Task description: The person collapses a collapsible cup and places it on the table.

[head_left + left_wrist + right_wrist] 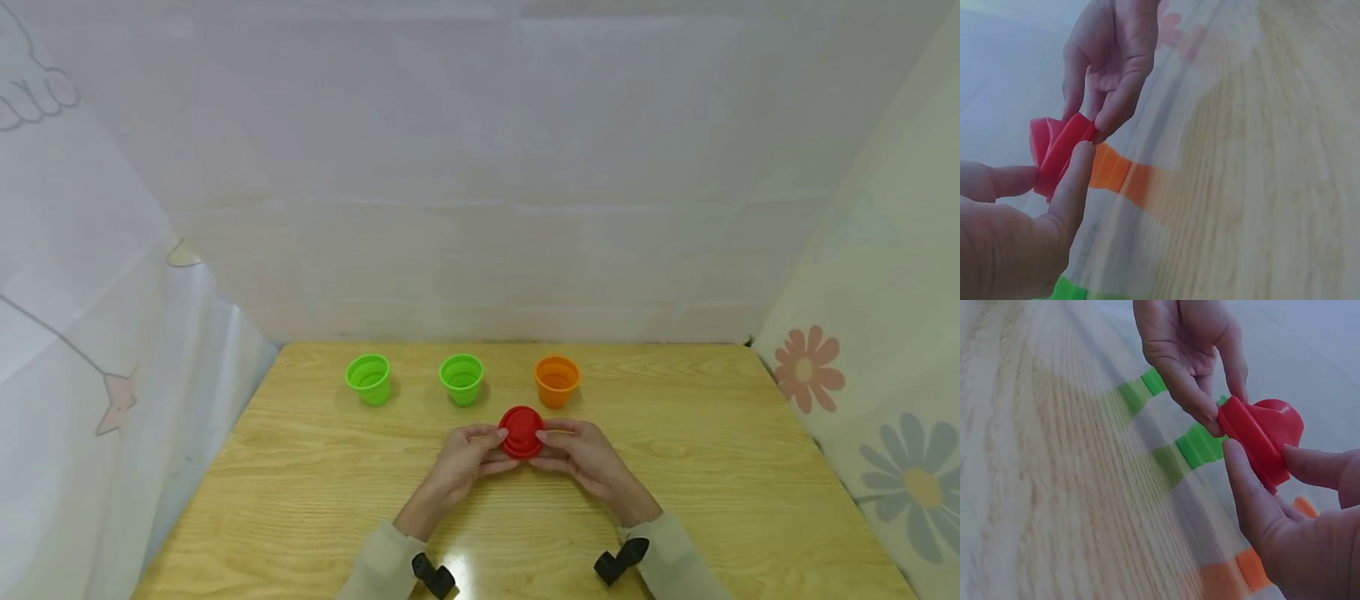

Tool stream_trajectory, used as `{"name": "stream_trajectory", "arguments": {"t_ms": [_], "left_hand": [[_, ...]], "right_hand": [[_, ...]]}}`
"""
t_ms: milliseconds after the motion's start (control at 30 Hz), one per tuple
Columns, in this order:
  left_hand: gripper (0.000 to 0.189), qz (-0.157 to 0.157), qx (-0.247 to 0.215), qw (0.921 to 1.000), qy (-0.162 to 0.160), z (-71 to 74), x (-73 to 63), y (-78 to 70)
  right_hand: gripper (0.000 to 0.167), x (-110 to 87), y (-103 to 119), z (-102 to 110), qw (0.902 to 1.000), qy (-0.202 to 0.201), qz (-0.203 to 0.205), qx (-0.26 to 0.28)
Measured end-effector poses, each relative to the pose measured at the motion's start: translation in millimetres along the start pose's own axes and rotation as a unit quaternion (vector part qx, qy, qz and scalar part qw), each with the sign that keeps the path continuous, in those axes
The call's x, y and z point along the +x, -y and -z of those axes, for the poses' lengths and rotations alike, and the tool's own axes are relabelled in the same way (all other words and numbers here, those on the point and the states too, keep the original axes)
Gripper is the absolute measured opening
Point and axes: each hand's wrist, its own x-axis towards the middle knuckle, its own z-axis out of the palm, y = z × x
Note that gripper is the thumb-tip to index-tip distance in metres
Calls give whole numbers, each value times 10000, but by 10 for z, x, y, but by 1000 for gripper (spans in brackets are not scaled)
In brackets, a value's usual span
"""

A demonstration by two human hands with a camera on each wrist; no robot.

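Observation:
Both hands hold a red collapsible cup (pixel 522 427) above the table, partly folded, its round end facing the head camera. My left hand (pixel 459 460) pinches its left side, with the thumb on the near face. On the opposite side, my right hand (pixel 591 458) grips it in the same way, thumb and fingertips at the rim. In the right wrist view the red cup (pixel 1266 434) shows a flat ring and a dented, bulging end. The left wrist view shows the folded red walls (pixel 1060 150) between the fingertips of both hands.
Beyond the hands, two light green cups (pixel 369 380) (pixel 461 380) and an orange cup (pixel 557 382) stand unfolded in a row near the back edge of the wooden table (pixel 315 500). A pale cloth (pixel 480 208) hangs behind and along both sides.

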Motion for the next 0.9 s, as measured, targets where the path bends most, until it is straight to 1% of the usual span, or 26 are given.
{"name": "stream_trajectory", "arguments": {"t_ms": [67,200,367,467,533,600,667,800,900], "left_hand": [[35,73,57,9999,61,15,-3,13],[37,188,387,9990,100,92,23,13],[39,242,932,9948,336,170,81,-60],[38,300,1207,9908,539,178,97,-116],[36,342,1288,9890,637,173,101,-139],[34,350,1252,9890,703,164,96,-148],[34,337,1139,9905,697,153,86,-142],[36,247,668,9961,521,123,70,-109],[38,128,273,9989,350,92,65,-82]], "right_hand": [[53,-7,3,8,10000,-29,25,-55],[53,-26,18,29,9999,50,-1,-119],[48,-35,55,60,9988,357,-87,-332],[41,-31,82,80,9974,561,-165,-427],[38,-32,98,93,9966,669,-211,-435],[37,-29,107,103,9964,688,-255,-434],[37,-27,109,106,9966,643,-290,-420],[37,-29,98,109,9981,462,-331,-250],[36,-36,89,121,9984,473,-300,-56]]}}
